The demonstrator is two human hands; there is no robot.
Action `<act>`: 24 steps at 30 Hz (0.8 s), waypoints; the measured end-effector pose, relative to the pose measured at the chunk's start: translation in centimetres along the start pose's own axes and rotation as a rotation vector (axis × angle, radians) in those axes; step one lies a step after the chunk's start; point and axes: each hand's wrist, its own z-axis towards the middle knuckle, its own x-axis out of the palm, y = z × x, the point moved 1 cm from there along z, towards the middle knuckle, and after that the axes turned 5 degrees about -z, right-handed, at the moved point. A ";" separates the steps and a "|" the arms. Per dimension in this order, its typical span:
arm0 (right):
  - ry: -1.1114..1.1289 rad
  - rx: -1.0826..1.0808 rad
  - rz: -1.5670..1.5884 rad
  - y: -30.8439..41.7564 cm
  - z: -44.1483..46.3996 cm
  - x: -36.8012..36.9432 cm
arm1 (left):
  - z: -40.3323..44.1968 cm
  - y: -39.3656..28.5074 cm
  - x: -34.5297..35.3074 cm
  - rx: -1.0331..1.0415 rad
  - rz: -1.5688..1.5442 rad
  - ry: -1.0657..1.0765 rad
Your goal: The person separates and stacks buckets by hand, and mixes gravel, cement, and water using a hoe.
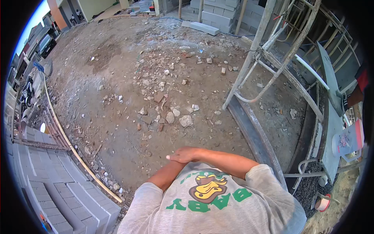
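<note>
My two hands meet in front of my belly, above the grey T-shirt (218,191). My right hand (189,153) comes across from the right and lies over my left hand (173,162), with its fingers bent round it. The fingers of my left hand are mostly hidden; one pale fingertip pokes out at the left. No tool shows in either hand. Below and beyond them is bare dirt with scattered stones (186,121).
Grey blocks (74,199) are stacked at lower left beside a long pole (64,136). At right stand a scaffold frame (249,58), a metal channel (255,132), a plank (331,128) and a white-pink bucket (346,141). Another person's limb (352,97) reaches the plank.
</note>
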 end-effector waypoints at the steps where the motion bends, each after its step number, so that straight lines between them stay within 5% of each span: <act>1: -0.038 0.014 -0.075 3.9 -1.4 -4.2 | 2.3 -0.1 -2.3 -0.138 0.023 0.016; 3: -0.096 -0.271 0.008 5.4 2.6 -7.5 | 5.8 -0.7 -7.3 -0.133 0.140 0.072; 4: -0.092 -0.356 0.052 6.4 3.3 -10.1 | 5.9 -1.0 -11.1 0.226 0.279 0.176; 6: -0.021 -0.571 0.097 9.2 4.7 -15.5 | 11.0 -1.6 -13.8 0.375 0.267 0.095; 10: 0.223 -0.267 -0.042 2.2 10.2 -23.0 | 19.3 2.0 -15.4 0.451 0.085 -0.112; 13: 0.092 -0.109 -0.029 -9.0 12.3 -28.0 | 22.5 7.0 -20.2 0.362 0.033 0.004; 14: 0.019 -0.223 -0.069 -14.4 13.3 -29.6 | 23.1 8.3 -21.9 0.346 0.005 0.046; 16: 0.070 0.324 -0.358 -20.9 12.7 -34.6 | 25.1 11.6 -26.4 0.328 -0.036 0.148; 19: 0.037 0.662 -0.485 -30.2 11.4 -40.4 | 26.2 20.4 -33.6 -0.090 -0.381 -0.202; 21: -0.276 0.608 -0.157 -34.3 10.1 -44.0 | 28.5 30.2 -32.9 -0.298 -0.359 -0.626; 22: -0.393 0.640 0.040 -40.7 10.4 -43.0 | 28.9 33.6 -32.7 -0.621 -0.864 -0.818; 23: -0.509 0.669 0.244 -47.1 11.0 -42.5 | 28.5 36.9 -33.4 -0.680 -0.422 -0.651; 24: -0.570 0.725 0.226 -48.6 10.2 -44.7 | 29.1 38.2 -34.0 -0.745 -0.293 -0.487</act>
